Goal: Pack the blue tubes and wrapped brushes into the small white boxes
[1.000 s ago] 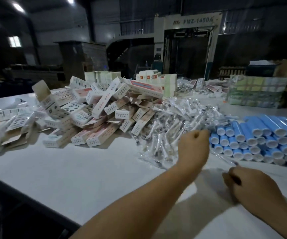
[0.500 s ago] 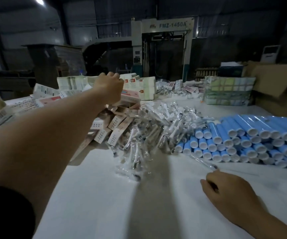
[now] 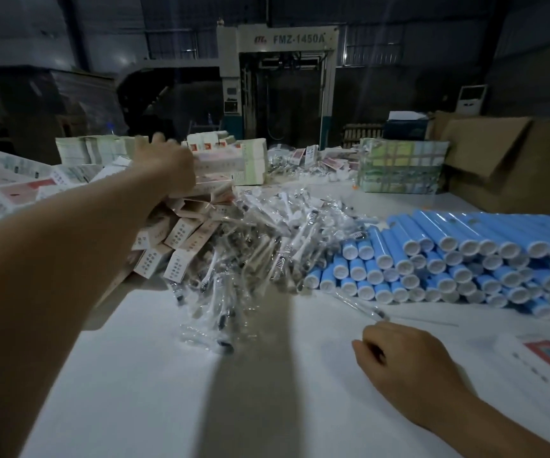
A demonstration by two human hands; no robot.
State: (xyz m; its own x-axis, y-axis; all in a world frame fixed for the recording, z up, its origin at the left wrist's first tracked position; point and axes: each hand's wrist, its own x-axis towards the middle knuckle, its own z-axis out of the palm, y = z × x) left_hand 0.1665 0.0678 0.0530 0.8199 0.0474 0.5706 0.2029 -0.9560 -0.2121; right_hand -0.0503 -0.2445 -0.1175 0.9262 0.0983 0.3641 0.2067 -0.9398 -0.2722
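A stack of blue tubes (image 3: 458,259) with white caps is laid on its side at the right of a white worktop (image 3: 154,375), the caps facing the viewer. Just left of it, touching its edge, a loose heap of wrapped brushes (image 3: 253,246) in clear sleeves is spread toward the worktop's middle. Further left, a jumble of small white boxes (image 3: 174,239) is piled up against the brushes. The left hand (image 3: 164,166) is stretched far out over the top of the box pile, its back turned to the camera; the fingers are hidden behind the hand and blurred, so whether a box is grasped cannot be told. The right hand (image 3: 402,361) is rested on the worktop near the front, its fingers curled round one wrapped brush (image 3: 362,305) whose clear sleeve sticks out toward the tubes. Behind the piles, bundled stacks of flat cartons (image 3: 402,166) and an open cardboard box (image 3: 498,160) are seen, with a large machine (image 3: 286,81) in the dim background.
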